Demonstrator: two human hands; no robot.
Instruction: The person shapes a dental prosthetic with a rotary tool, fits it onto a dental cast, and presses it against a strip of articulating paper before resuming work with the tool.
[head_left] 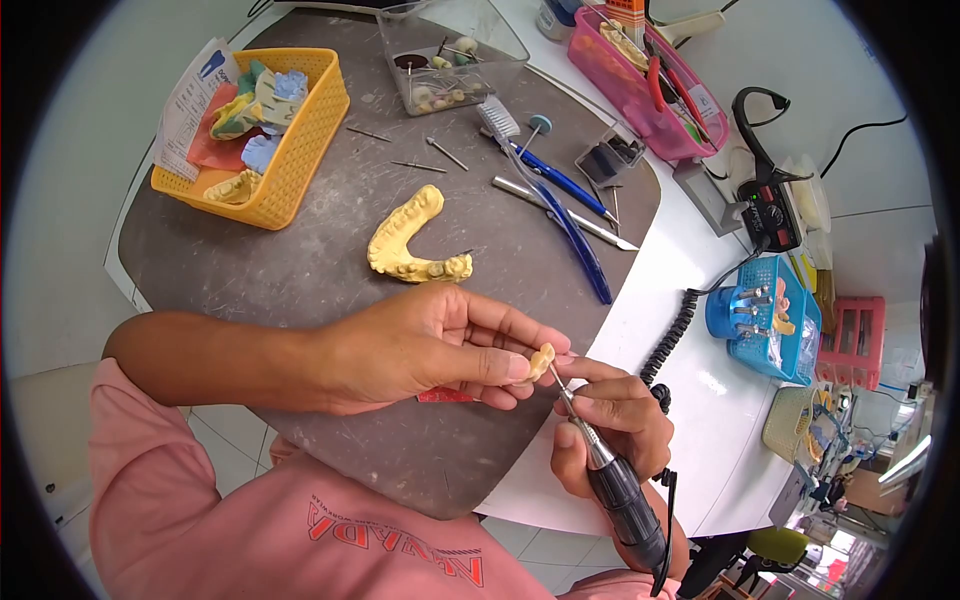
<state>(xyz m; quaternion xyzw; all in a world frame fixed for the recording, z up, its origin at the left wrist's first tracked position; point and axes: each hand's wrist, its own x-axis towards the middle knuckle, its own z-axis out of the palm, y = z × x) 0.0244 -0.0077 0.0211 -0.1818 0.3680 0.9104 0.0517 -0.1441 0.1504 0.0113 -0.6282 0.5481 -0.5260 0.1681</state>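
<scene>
My left hand pinches a small cream-coloured dental piece between thumb and fingers. In my right hand is a black and silver rotary handpiece, held like a pen, its thin bur tip at the edge of the dental piece. The fingertips of both hands are close together. Just beyond my left hand, a yellow dental arch model lies on the grey mat. A bit of red material shows beneath my left hand.
Loose burs, a blue toothbrush, a blue pen and a knife lie beyond my hands. Around them stand a yellow basket, a clear box, a pink basket, a control unit and a blue basket.
</scene>
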